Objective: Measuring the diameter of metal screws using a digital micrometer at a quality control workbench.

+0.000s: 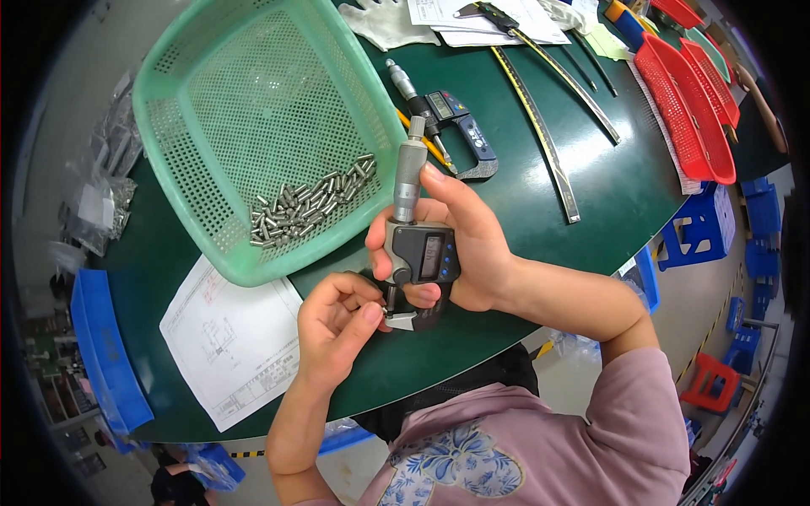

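Observation:
My right hand [472, 232] is wrapped round a digital micrometer [412, 190], its thimble pointing up and its small display facing me. The thumb lies beside the thimble, and fingers curl round the frame. Close to the micrometer's lower end, my left hand [337, 325] is closed, thumb and fingertips pinched together at the measuring gap. Whatever sits in that pinch is mostly hidden and too small to name. Left of the micrometer stands a green perforated plastic basket [156, 126], with many short metal pins [308, 207] heaped in its near right part.
A second digital micrometer [477, 139] lies beyond my right hand. A drawing sheet [228, 346] lies partly under the basket. Farther back are a caliper [548, 63], white gloves [388, 21] and papers. Red baskets [675, 110] stand at the right edge, a blue bin [110, 354] at the left.

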`<state>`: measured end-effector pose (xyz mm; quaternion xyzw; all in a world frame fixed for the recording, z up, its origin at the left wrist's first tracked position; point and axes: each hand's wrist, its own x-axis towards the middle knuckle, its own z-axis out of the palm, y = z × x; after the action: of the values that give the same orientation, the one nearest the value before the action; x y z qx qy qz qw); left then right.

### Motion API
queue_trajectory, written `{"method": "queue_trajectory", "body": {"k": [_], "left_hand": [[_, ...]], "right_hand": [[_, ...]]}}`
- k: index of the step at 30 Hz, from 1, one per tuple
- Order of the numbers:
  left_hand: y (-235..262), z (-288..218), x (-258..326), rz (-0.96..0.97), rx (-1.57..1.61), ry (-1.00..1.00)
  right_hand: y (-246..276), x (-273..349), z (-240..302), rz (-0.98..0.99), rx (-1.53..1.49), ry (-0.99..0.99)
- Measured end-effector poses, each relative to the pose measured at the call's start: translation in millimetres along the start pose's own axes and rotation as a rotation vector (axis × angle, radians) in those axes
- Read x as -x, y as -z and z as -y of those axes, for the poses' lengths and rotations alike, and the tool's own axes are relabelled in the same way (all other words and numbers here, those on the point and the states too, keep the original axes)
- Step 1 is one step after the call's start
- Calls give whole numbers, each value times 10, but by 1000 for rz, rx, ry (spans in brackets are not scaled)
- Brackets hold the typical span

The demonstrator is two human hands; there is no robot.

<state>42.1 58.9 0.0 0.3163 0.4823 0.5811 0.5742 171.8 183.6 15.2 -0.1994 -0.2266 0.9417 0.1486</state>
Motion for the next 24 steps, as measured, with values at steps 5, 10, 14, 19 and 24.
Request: {"method": "queue_trajectory", "body": {"k": [5,10,14,19,24], "left_hand": [[-12,-2,-15,5,3,-43],[13,19,-22,44,52,-92],[19,37,-33,63,61,-138],[29,38,-32,73,59,-138],[22,46,-42,90,55,-137]], "right_hand": [[16,-20,-4,-4,106,-10],[-2,-27,14,-32,81,-22],[11,-15,24,-35,-4,-50],[2,-8,31,-40,11,-38],[4,-16,21,-44,57,-5]]}}
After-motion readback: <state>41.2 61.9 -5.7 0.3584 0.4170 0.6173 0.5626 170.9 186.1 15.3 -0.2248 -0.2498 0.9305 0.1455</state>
